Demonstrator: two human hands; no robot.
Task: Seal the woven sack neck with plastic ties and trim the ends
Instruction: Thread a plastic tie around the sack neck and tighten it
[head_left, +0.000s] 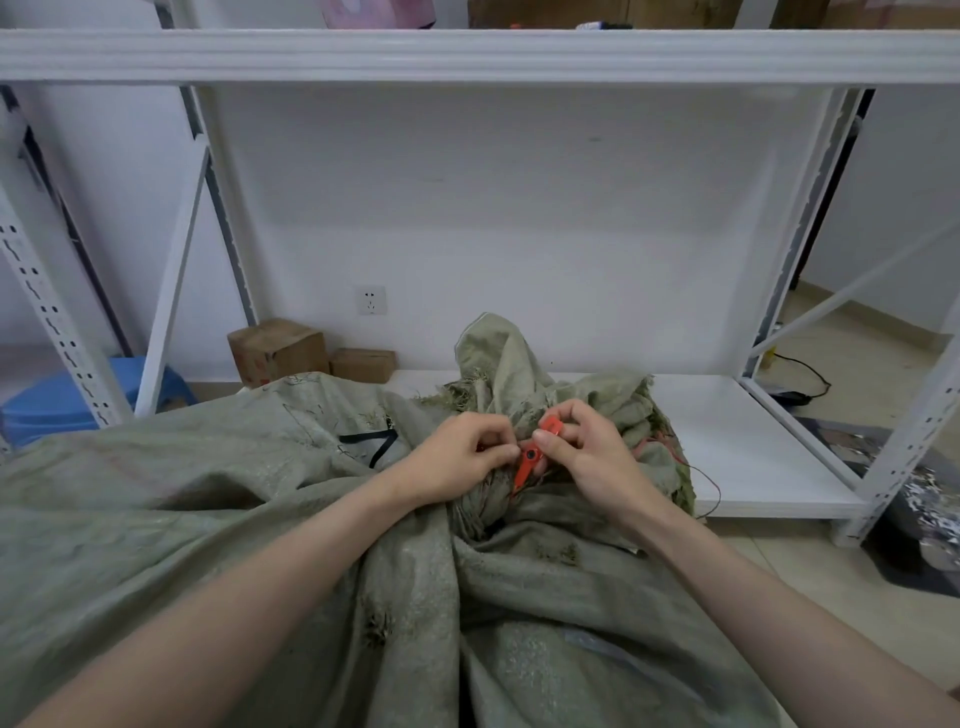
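Observation:
A grey-green woven sack (218, 519) lies across the floor, and its bunched neck (498, 364) rises at centre. An orange plastic tie (530, 460) with a round-holed head sits at the gathered neck. My left hand (457, 457) pinches the tie from the left, fingers closed. My right hand (587, 452) pinches the tie's upper orange end (550, 426) between thumb and forefinger. A thin red-and-black strand (701, 475) trails right of the neck. How the tie wraps the neck is hidden by my fingers.
A white metal rack (467, 54) stands ahead; its low shelf board (748, 441) lies just behind the sack. Two cardboard boxes (278, 351) sit by the wall under a socket (371, 300). A blue stool (57, 400) is at left, dark clutter at right.

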